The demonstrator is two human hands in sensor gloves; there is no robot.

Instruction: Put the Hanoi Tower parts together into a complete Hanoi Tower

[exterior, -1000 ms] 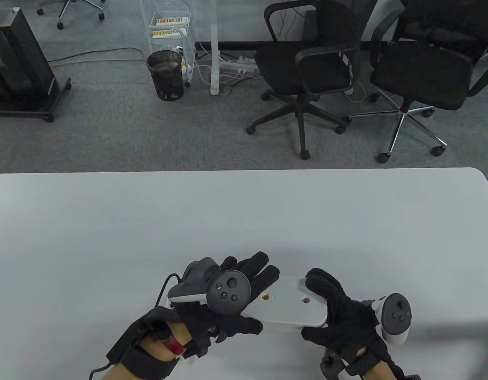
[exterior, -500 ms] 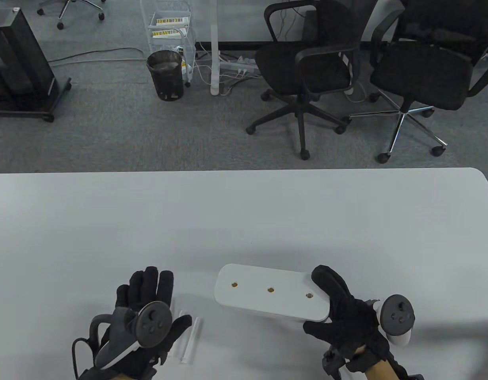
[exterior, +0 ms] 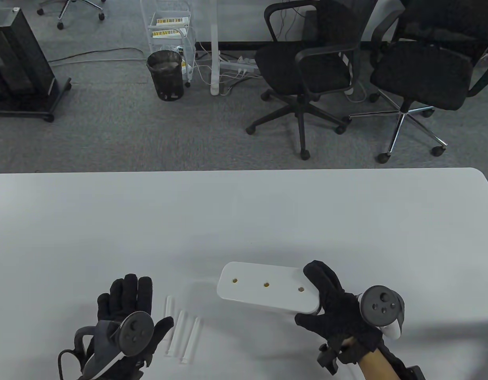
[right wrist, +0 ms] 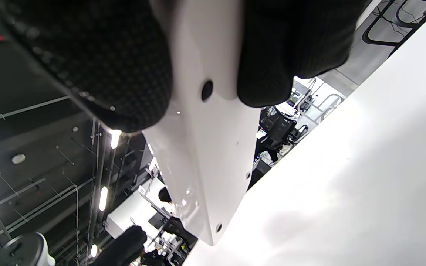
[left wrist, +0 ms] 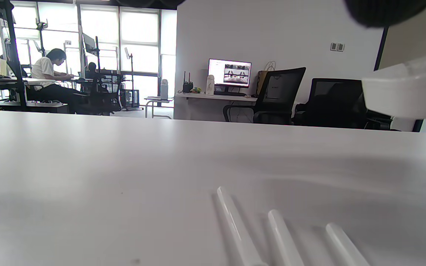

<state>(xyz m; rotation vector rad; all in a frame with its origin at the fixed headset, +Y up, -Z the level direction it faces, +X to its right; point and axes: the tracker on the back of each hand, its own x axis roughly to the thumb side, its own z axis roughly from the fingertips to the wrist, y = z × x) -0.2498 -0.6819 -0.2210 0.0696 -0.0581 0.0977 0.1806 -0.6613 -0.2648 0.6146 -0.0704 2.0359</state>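
Note:
The white Hanoi Tower base, an oblong board with three holes, is gripped at its right end by my right hand and held above the table. The right wrist view shows its underside between my gloved fingers. Three white pegs lie side by side on the table, just right of my left hand. That hand lies flat, fingers spread, holding nothing. The pegs also show in the left wrist view, with the base's end at the upper right.
The white table stretches wide beyond the hands. Past its far edge stand two black office chairs, a bin and a wire cart on grey carpet.
My left hand let go of the base's left end and moved down-left, uncovering three pegs on the table. My right hand alone holds the base, shifted slightly up and left.

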